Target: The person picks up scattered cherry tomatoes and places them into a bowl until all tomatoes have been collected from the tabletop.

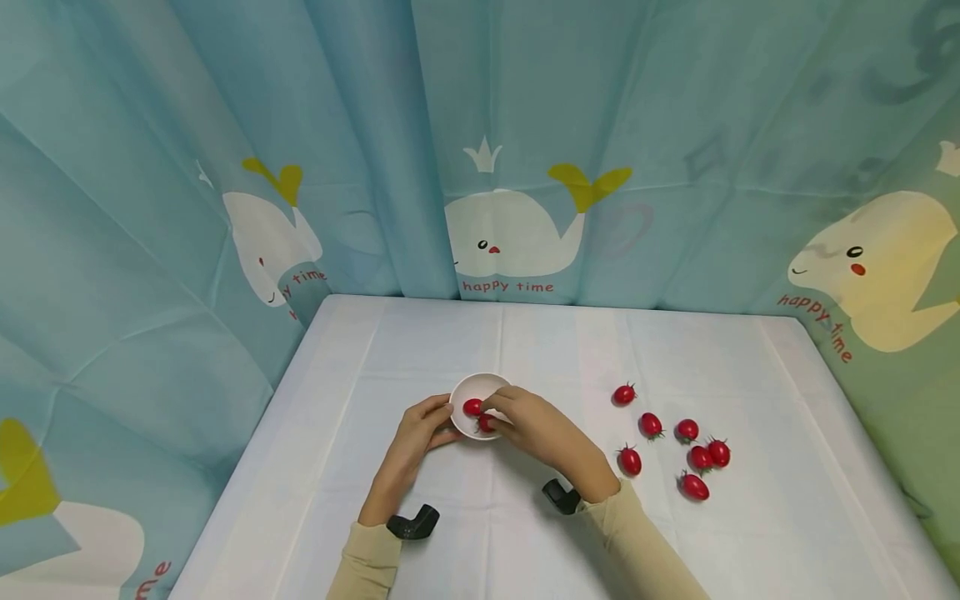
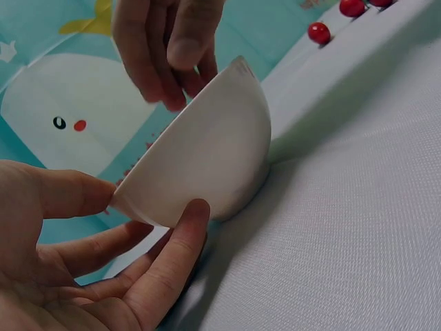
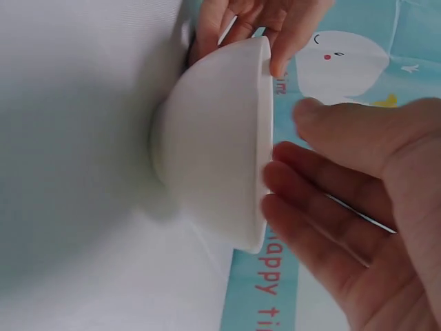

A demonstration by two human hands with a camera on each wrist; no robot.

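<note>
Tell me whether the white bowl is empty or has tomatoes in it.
Not empty: the head view shows two red cherry tomatoes inside the white bowl; seven more lie on the table.

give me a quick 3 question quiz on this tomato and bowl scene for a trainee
1. True or false: the left hand holds the rim of the white bowl.
2. How many cherry tomatoes lie loose on the table, outside the bowl? A) four B) seven C) ten
3. Fill in: the right hand has its fingers over the ____ with a tomato in bowl just beside them.

Key
1. True: thumb and fingers sit on the rim in the left wrist view.
2. B: seven, to the right of the bowl, the farthest being the back tomato.
3. bowl
</note>
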